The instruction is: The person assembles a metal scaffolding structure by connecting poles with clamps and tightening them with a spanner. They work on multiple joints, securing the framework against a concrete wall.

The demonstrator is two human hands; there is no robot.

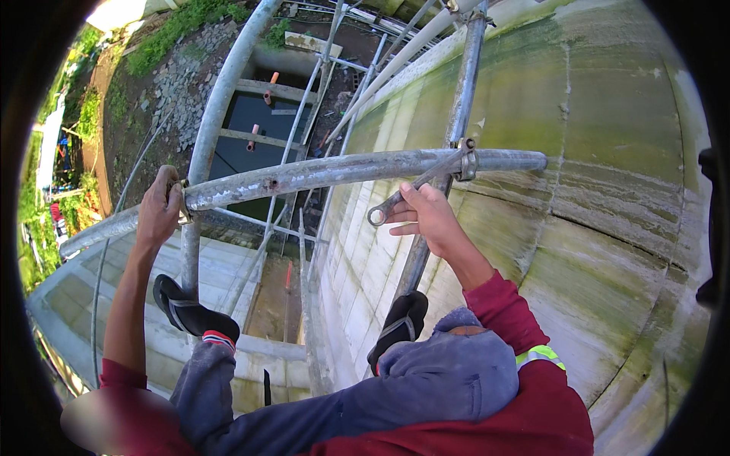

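A horizontal scaffold tube (319,173) runs across in front of me, crossing two long tubes. My left hand (160,205) is wrapped round it, right beside the left coupler (185,204). In my right hand (433,218) is a ring spanner (426,177), its shaft between thumb and fingers. The spanner's far end sits at the bolt of the right coupler (467,161), while its near ring sticks out past my fingers. That coupler joins the horizontal tube to the right-hand tube (465,80). The left-hand tube (222,99) passes just beside my left hand.
My feet in dark sandals stand at the tubes below. A mossy, curved concrete wall (608,228) rises close on the right. Far below lie a pit of dark water (251,175) with crossbeams, a pile of stones (182,99) and more scaffold tubes. A cable (99,296) hangs at left.
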